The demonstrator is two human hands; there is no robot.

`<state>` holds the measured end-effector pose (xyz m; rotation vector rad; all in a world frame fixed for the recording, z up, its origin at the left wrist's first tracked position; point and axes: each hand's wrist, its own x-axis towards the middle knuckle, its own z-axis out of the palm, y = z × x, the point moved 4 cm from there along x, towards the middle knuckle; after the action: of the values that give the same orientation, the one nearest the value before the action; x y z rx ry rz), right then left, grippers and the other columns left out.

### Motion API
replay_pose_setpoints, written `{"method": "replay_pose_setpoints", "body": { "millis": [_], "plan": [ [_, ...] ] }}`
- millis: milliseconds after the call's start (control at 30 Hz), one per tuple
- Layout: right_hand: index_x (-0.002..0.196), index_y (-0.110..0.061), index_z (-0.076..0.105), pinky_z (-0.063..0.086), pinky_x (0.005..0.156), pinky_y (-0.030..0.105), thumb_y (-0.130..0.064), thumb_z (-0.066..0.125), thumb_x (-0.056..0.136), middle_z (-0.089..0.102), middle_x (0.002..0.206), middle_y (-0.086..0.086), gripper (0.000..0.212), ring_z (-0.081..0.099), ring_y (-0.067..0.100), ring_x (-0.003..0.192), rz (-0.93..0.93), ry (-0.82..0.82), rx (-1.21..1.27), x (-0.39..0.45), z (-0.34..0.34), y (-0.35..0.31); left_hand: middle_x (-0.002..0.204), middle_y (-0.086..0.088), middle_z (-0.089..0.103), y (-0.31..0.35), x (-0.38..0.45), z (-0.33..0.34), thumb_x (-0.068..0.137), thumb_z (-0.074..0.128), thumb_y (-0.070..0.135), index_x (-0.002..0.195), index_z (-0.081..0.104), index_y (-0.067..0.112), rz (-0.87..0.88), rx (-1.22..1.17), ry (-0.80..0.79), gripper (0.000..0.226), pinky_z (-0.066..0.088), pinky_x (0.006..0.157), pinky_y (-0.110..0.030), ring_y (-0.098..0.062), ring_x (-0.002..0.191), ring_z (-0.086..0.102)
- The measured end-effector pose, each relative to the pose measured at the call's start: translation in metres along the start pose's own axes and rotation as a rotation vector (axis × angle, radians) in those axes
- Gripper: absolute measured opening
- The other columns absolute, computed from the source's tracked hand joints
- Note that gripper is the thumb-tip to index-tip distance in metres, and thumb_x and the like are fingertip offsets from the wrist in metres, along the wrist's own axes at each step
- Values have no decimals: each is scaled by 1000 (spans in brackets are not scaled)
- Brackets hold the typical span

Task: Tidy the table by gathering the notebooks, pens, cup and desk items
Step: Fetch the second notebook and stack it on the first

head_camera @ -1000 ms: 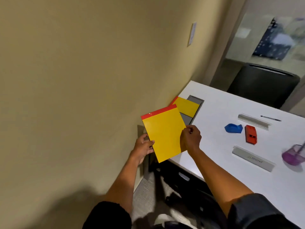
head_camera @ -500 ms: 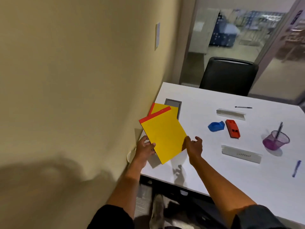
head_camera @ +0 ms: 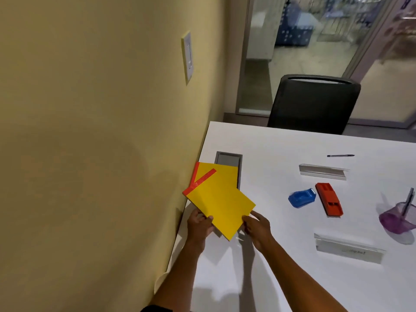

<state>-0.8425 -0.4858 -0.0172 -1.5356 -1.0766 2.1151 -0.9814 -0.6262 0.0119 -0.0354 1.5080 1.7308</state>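
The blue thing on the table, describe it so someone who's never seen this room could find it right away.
Start at the white table with the black chair at its far side. Near the table's middle a blue desk item lies just left of a red one. It is the only blue thing there, rounded and stubby, while its red neighbour is long and boxy.

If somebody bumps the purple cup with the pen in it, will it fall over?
Probably quite easily. The purple cup looks like thin see-through plastic, so likely light. The pen inside leans against the rim and sticks out above it, which could help pull it over. It stands alone on the white table, so nothing would catch it.
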Motion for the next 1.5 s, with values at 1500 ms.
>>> {"method": "replay_pose_setpoints", "body": {
  "millis": [1500],
  "plan": [
    [108, 5, 65, 51, 83, 38, 9, 50, 90, 67, 105, 21, 24, 63, 36, 100, -292, 206, -738, 202, 79, -86, 123, -35, 57, -21, 184, 13, 93, 52, -6, 115, 53, -20, -398, -125, 493, 26, 47, 99, -42, -43, 117, 57]
  ]
}}
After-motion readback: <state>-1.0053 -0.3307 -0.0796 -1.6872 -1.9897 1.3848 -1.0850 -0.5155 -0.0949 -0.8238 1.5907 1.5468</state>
